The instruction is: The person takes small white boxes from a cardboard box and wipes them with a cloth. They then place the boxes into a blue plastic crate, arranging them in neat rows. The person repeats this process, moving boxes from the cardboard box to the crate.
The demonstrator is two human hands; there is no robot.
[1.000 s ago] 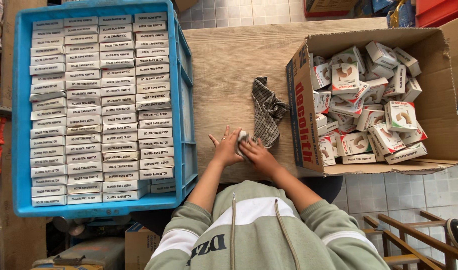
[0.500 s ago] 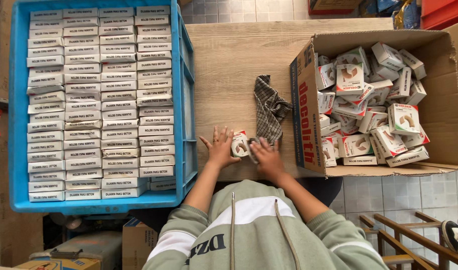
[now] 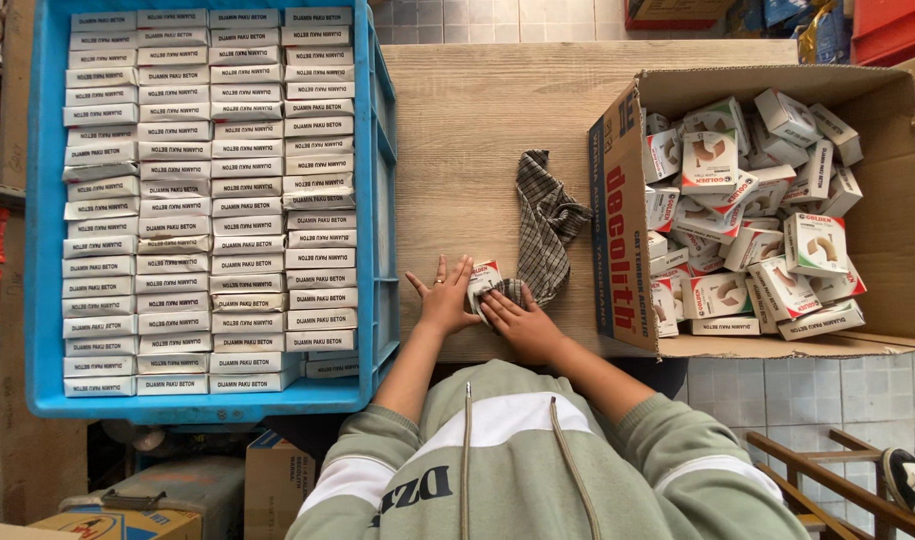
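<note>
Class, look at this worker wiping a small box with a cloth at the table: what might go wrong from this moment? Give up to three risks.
1. The small box sits near the table's front edge, held only by the left hand; a hard wipe may push it off.
2. The checked cloth under the right hand trails across the table and might snag or drag.
3. The cardboard carton overhangs the table edge with loosely piled boxes; a bump might tip it.
</note>
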